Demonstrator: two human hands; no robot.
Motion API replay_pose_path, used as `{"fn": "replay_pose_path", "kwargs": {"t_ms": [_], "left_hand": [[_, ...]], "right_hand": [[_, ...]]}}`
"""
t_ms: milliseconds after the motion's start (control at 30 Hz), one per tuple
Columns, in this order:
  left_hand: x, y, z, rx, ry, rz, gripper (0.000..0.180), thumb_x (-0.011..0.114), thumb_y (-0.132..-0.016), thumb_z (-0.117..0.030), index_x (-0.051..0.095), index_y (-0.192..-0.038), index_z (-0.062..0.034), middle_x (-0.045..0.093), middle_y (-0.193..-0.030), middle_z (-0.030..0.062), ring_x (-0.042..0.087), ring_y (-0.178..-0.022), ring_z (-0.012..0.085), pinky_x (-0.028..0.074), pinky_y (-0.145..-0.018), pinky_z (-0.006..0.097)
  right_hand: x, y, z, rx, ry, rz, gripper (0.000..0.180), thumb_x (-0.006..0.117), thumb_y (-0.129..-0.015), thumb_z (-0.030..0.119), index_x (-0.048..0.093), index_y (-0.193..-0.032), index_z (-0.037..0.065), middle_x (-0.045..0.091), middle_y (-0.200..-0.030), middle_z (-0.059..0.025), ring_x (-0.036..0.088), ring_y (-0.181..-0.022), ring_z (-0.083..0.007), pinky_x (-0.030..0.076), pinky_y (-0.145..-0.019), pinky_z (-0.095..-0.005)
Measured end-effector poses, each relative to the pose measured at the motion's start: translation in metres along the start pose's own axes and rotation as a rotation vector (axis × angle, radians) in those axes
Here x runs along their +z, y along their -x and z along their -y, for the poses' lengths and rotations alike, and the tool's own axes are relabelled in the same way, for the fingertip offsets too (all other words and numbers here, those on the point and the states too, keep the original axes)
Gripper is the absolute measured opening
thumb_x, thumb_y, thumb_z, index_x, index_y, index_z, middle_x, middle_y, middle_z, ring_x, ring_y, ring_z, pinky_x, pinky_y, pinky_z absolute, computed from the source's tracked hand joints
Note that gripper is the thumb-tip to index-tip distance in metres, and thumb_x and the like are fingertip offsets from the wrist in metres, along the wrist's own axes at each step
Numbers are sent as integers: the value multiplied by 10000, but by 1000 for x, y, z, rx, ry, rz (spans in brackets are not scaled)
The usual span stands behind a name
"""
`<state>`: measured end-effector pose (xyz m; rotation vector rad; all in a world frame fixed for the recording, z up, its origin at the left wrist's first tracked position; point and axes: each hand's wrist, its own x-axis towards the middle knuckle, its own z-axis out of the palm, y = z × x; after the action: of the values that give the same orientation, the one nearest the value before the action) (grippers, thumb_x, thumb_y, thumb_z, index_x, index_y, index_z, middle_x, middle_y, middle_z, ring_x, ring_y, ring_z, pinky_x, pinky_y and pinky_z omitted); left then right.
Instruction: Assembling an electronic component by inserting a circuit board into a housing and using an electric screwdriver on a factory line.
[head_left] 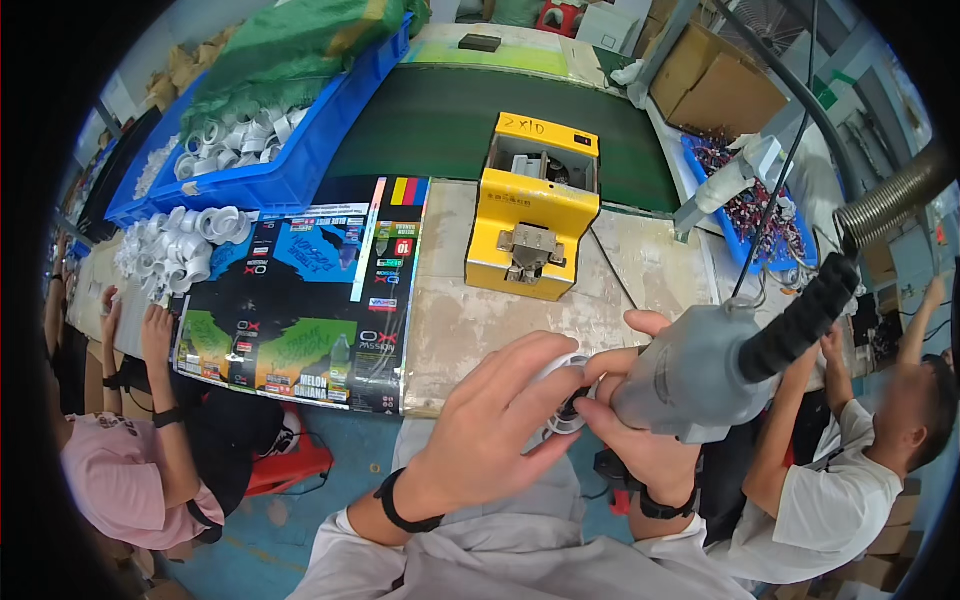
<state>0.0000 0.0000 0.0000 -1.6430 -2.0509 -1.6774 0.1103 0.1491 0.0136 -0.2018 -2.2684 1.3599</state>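
Over the front edge of the bench, my left hand (510, 415) curls its fingers around a round white plastic ring (567, 418). My right hand (640, 440) meets it from the other side, thumb and finger pinched close at the ring's opening. Something small and dark (572, 403) shows between the fingertips, too covered to make out. A grey housing (690, 375) on a black ribbed hose (800, 325) hangs in front of my right hand and hides much of it. Beyond my hands, a yellow machine (520, 235) with a metal fixture (530, 250) on its front stands on the bench.
Left of the machine lies a printed sheet (300, 340) with a heap of white rings (175, 250). Behind it stands a blue crate (300, 165) of similar rings. A green belt (400, 130) crosses behind. Right, a blue tray (745, 200) holds small coloured parts. People sit on both sides.
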Motion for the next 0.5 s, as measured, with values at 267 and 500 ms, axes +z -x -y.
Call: {"fn": "replay_pose_path", "kwargs": {"t_ms": [267, 500], "left_hand": [[-5, -2, -3, 152, -60, -45, 403, 782, -578, -76, 676, -967, -100, 567, -1178, 157, 632, -923, 310, 523, -745, 349], [-4, -4, 2, 166, -65, -57, 358, 801, -579, -134, 701, -923, -121, 593, -1169, 168, 649, -886, 295, 527, -718, 322]], "right_hand": [[3, 1, 14, 97, -45, 10, 700, 673, -706, -116, 336, -1312, -14, 653, -969, -139, 520, -656, -69, 403, -614, -186], [4, 0, 17, 0, 105, -85, 745, 710, -667, -101, 341, -1308, -8, 584, -939, -118, 520, -652, -80, 413, -616, -198]]}}
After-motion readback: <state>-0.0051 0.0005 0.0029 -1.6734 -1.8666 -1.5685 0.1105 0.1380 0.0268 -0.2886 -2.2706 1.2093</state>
